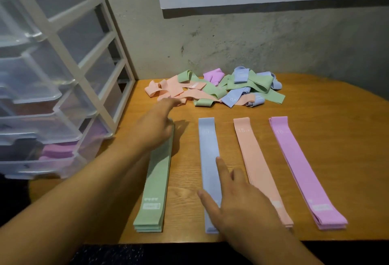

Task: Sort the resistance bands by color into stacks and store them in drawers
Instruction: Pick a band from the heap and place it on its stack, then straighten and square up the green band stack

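Head camera, looking down at a wooden table [326, 117] set against a rough grey wall.

Four flat stacks of resistance bands lie side by side across the lower middle of the frame. From left to right they are the green stack [155, 180], blue stack [208, 149], peach stack [259, 159] and purple stack [301, 163]. Each long axis runs from the bottom of the frame toward the top. The tops fan slightly inward, with green leaning right and purple leaning left. Printed numbers sit at the upper ends of the blue, peach and purple stacks, while green's label is at its lower end.

Above them, at mid-frame, lies a tangled pile of unsorted bands [210, 87] in all four colours. A clear plastic drawer unit [52, 96] fills the left side, with purple showing in a lower drawer.

The left hand [155, 125] reaches over the upper end of the green stack toward the pile's peach edge. Its fingers are stretched forward but blurred, so I cannot tell whether they pinch anything. The right hand [237, 197] is spread flat and holds nothing, its index finger lying along the blue stack.

Risks, as I judge them:
- Pulling one band from the tangle may drag its looped neighbours along with it.
- The left hand, passing over the green stack, could skew it.
- If the right hand slides, it could push the blue stack out of line.
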